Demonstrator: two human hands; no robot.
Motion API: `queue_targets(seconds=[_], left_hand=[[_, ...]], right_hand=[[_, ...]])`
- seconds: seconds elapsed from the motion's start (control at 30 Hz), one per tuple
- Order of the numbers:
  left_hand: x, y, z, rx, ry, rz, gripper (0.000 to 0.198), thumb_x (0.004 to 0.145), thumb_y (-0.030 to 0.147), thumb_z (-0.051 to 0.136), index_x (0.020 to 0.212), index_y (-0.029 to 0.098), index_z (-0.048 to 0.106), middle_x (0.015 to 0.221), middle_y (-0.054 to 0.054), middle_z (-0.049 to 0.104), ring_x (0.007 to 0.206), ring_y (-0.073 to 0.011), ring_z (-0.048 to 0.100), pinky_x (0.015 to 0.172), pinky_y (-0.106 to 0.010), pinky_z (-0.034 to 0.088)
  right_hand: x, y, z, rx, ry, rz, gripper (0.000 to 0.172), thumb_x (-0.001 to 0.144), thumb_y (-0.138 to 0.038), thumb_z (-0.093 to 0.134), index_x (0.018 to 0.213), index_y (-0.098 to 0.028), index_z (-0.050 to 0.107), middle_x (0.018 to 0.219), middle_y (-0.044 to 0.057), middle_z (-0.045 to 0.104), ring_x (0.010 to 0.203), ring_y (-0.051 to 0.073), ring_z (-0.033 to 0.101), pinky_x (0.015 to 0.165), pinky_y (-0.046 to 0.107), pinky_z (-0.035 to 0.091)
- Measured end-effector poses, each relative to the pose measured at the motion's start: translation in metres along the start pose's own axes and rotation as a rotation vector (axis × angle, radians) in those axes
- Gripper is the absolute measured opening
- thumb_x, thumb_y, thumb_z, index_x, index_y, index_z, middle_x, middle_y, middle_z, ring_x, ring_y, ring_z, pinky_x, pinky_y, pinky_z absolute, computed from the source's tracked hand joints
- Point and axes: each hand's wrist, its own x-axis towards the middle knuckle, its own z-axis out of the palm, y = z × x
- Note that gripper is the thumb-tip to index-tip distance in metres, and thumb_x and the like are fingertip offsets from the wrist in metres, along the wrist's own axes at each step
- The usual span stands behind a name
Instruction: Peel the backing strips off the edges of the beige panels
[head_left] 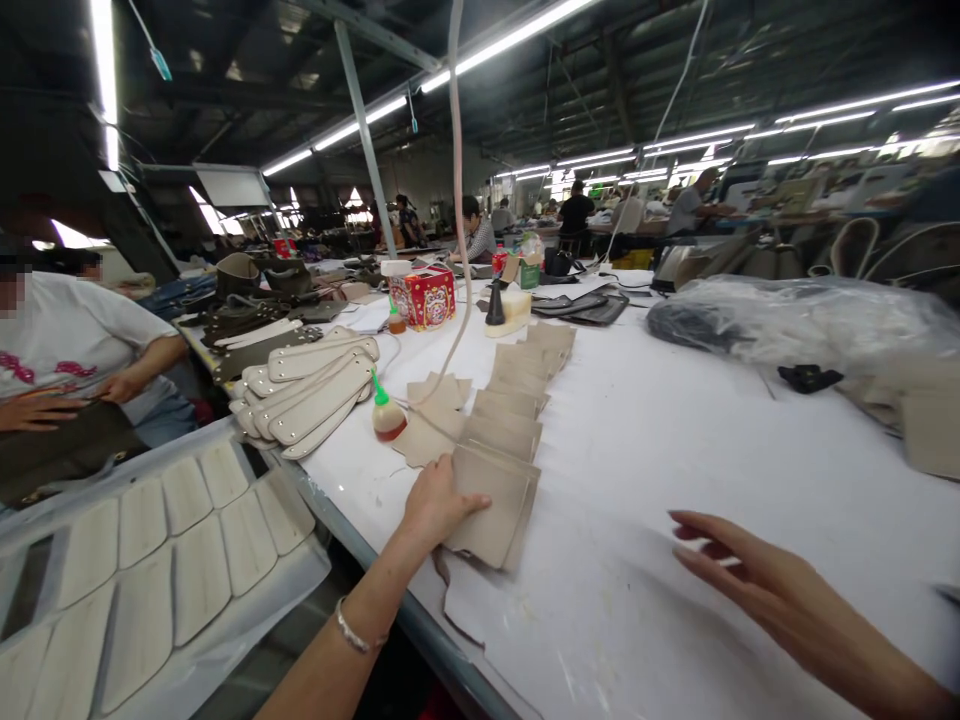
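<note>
Left hand (pixel 435 503): laid flat, fingers spread, on nearest beige leather piece (pixel 491 505); nothing gripped.
Right hand (pixel 757 580): fingers extended, empty, held above white table (pixel 675 450).

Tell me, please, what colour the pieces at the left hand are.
Plain beige: the pieces touched by the left hand, shown best in the head view.

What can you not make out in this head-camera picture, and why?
Head view, left hand: fingers hidden by its own back at the tan leather piece; grip unclear.
Head view, right hand: forearm cut off by the bottom edge.
Head view, plastic bag: contents blurred by film.
Head view, red box: print too small.
</note>
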Motion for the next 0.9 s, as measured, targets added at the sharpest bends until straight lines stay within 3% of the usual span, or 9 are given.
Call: queue_targets(seconds=[0.1, 0.27, 0.47, 0.7, 0.9], left_hand=[[0.003, 0.007, 0.004, -0.007, 0.009, 0.002, 0.058, 0.073, 0.050, 0.072, 0.116, 0.016, 0.054, 0.116, -0.014, 0.063, 0.113, -0.0298, 0.058, 0.091, -0.032, 0.042], [0.006, 0.011, 0.003, -0.026, 0.019, -0.036, 0.054, 0.075, 0.046, 0.070, 0.115, 0.015, 0.052, 0.116, -0.014, 0.059, 0.111, -0.0297, 0.059, 0.090, -0.033, 0.043], [0.010, 0.013, 0.005, -0.029, 0.024, -0.072, 0.050, 0.077, 0.046, 0.068, 0.115, 0.019, 0.051, 0.119, -0.011, 0.053, 0.107, -0.0285, 0.061, 0.088, -0.034, 0.045], [0.013, 0.021, 0.004, -0.024, -0.001, -0.100, 0.049, 0.077, 0.046, 0.066, 0.115, 0.020, 0.051, 0.118, -0.010, 0.052, 0.102, -0.0301, 0.063, 0.084, -0.037, 0.047], [0.022, 0.019, 0.006, -0.034, -0.015, -0.119, 0.051, 0.075, 0.048, 0.069, 0.112, 0.018, 0.051, 0.115, -0.011, 0.051, 0.104, -0.0299, 0.063, 0.089, -0.036, 0.046]], right_hand=[[0.037, -0.031, 0.036, 0.178, -0.082, 0.027, 0.056, 0.071, -0.055, 0.074, 0.111, -0.017, 0.067, 0.111, 0.014, 0.069, 0.099, 0.030, 0.065, 0.081, 0.041, 0.055], [0.111, -0.057, 0.084, 0.334, -0.054, 0.114, 0.024, 0.092, -0.028, 0.066, 0.111, -0.014, 0.062, 0.116, 0.008, 0.064, 0.101, 0.022, 0.064, 0.085, 0.041, 0.055], [0.186, -0.070, 0.129, 0.447, 0.016, 0.234, 0.029, 0.096, -0.031, 0.064, 0.121, -0.016, 0.058, 0.118, 0.008, 0.061, 0.097, 0.022, 0.064, 0.080, 0.040, 0.057], [0.242, -0.078, 0.145, 0.452, 0.047, 0.291, 0.029, 0.096, -0.032, 0.063, 0.120, -0.016, 0.059, 0.116, 0.008, 0.062, 0.094, 0.021, 0.065, 0.079, 0.039, 0.057], [0.242, -0.072, 0.147, 0.430, -0.004, 0.190, 0.029, 0.096, -0.034, 0.063, 0.118, -0.016, 0.060, 0.115, 0.007, 0.063, 0.094, 0.022, 0.065, 0.079, 0.040, 0.057]])
